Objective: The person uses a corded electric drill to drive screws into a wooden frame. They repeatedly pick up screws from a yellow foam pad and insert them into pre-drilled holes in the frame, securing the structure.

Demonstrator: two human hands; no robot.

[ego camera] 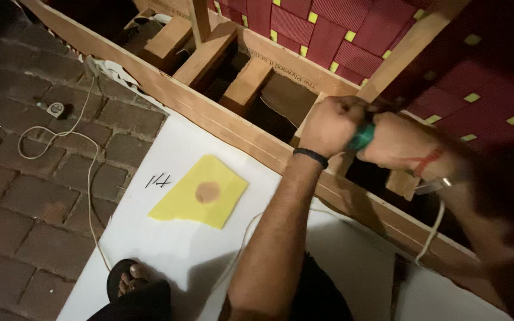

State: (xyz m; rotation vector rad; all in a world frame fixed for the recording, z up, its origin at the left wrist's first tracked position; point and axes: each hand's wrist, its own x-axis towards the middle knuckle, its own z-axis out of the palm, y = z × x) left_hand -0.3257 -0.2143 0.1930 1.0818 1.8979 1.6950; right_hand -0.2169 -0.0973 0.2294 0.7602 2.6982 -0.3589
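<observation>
Two hands at work, inspector? Start at the left.

Left side first: brick floor [19, 196] with a thin white cord [88, 169] trailing over it. Next, a white sheet [168, 244], and on it a yellow patch [200, 190] with a brownish spot. A sandalled foot [129, 278] stands at the sheet's six o'clock edge.

And the hands?

Both are up at the wooden rail [209, 113] of a frame, at about two o'clock from the yellow patch. The left hand [331, 125] is balled into a tight fist, fingers curled together. A teal tool [361, 137] shows just at its three o'clock, touching it. The right hand [397, 142] sits directly beyond, at the tool's three o'clock.

Right fingers?

Blurred, and turned from the camera. I cannot tell whether they are closed round the tool or merely against it.

What is above?

Red webbing [340, 30], woven, at twelve o'clock of both hands. A second rope [432, 229] hangs at the right hand's five o'clock.

Your judgement of the step?

By my reading, the work is a two-handed bearing on the tool at the rail. The tool's working end is hidden between the hands.

What does the next move call for?

A steady grip from both sides, in my view, with the hanging rope kept clear of the wrists.
</observation>
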